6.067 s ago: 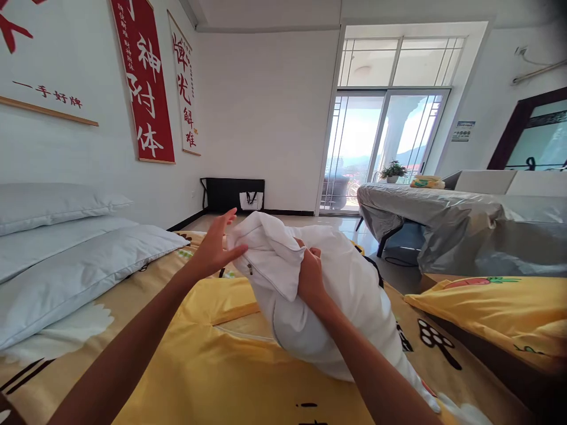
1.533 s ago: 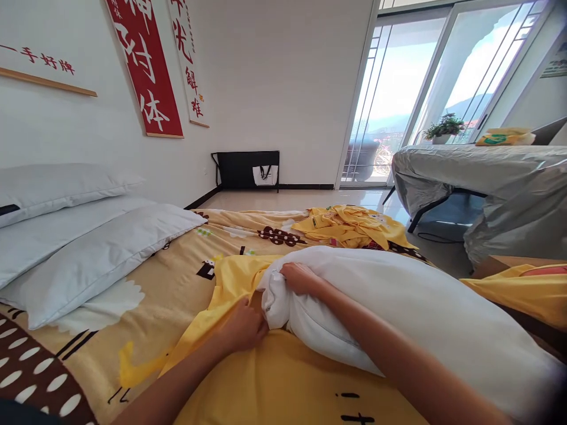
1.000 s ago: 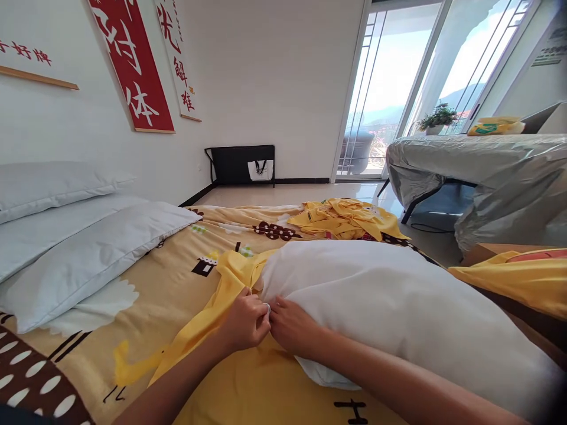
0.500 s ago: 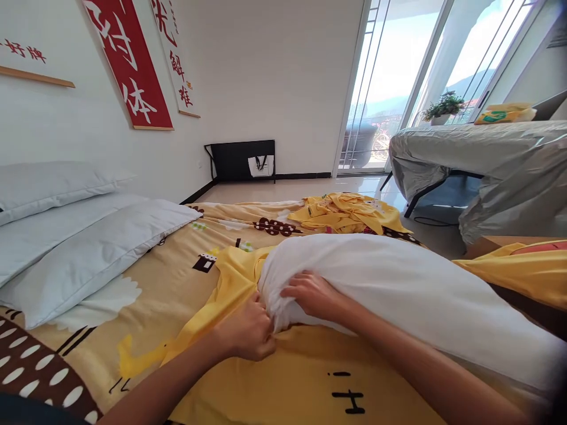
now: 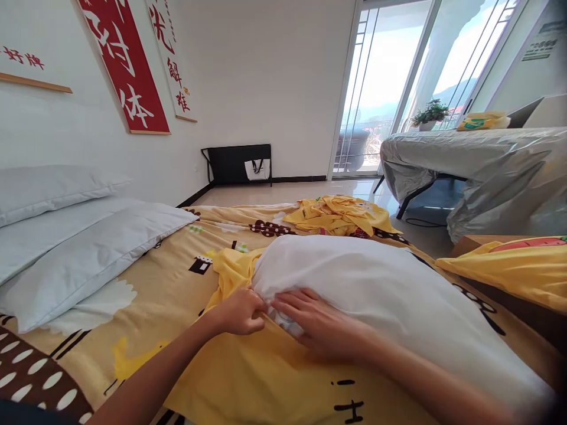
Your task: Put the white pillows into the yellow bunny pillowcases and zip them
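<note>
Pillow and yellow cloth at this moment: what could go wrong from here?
Two risks, as I see it:
1. The yellow cloth is bunched beyond the left hand, so it might twist or snag if pulled.
2. The white pillow is bulky and largely uncovered, with the right hand flat near one end; it could shift or crumple there.

Pillow [image 5: 354, 271] on bed [image 5: 163, 283] (table [image 5: 478, 147] beyond)

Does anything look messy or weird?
The yellow cloth heap at the far edge of the patterned sheet looks messy: crumpled, not folded. The white pillow under the right hand shows no tears. Nothing looks spilled.
</note>
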`<state>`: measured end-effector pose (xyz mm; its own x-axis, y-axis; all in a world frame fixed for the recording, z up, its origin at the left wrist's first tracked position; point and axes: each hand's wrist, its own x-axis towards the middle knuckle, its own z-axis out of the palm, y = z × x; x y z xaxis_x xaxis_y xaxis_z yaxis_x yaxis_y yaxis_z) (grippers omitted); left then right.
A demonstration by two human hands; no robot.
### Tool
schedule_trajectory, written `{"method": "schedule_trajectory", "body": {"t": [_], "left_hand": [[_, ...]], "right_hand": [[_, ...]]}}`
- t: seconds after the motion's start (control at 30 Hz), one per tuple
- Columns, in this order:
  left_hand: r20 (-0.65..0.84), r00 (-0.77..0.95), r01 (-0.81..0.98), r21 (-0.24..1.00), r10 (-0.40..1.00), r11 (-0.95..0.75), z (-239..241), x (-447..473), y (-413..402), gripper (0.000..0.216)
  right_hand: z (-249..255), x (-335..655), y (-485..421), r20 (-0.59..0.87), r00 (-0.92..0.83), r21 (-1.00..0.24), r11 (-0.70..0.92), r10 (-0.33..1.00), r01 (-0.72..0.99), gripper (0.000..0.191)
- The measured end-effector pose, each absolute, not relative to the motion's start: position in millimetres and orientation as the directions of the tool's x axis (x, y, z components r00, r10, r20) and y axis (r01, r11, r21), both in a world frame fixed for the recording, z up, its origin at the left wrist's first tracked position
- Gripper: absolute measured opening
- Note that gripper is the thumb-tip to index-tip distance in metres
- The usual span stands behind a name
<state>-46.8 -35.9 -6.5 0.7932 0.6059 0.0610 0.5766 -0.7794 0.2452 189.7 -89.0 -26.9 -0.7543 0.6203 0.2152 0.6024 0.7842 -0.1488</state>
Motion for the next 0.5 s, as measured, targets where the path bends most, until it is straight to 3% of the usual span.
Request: {"method": "schedule_trajectory", "body": {"t": [0.1, 0.2, 0.33, 0.5], "left_hand": [[0.036, 0.821, 0.549, 0.224, 0.570, -0.805, -10, -48, -40, 0.013], [-0.038, 0.857, 0.515, 0.100, 0.514, -0.852, -7, -35, -55, 0.014], [-0.061, 0.907, 0.411, -0.097, 0.418, -0.906, 3, -3, -81, 0.013], [0.188, 0.838, 0.526, -0.032, 0.512, -0.850, 21, 10, -62, 0.013]], "right_hand": [[-31, 205, -102, 0.358, -0.703, 0.212, 0.679, 0.615, 0.703, 0.071], [-25, 206, -82, 0.305, -0.692, 0.291, 0.628, 0.654, 0.722, 0.059], [8, 189, -37, 0.152, -0.678, 0.046, 0.680, 0.719, 0.732, 0.049], [4, 165, -24, 0.029, -0.671, -0.355, 0.635, 0.741, 0.686, 0.017]]}}
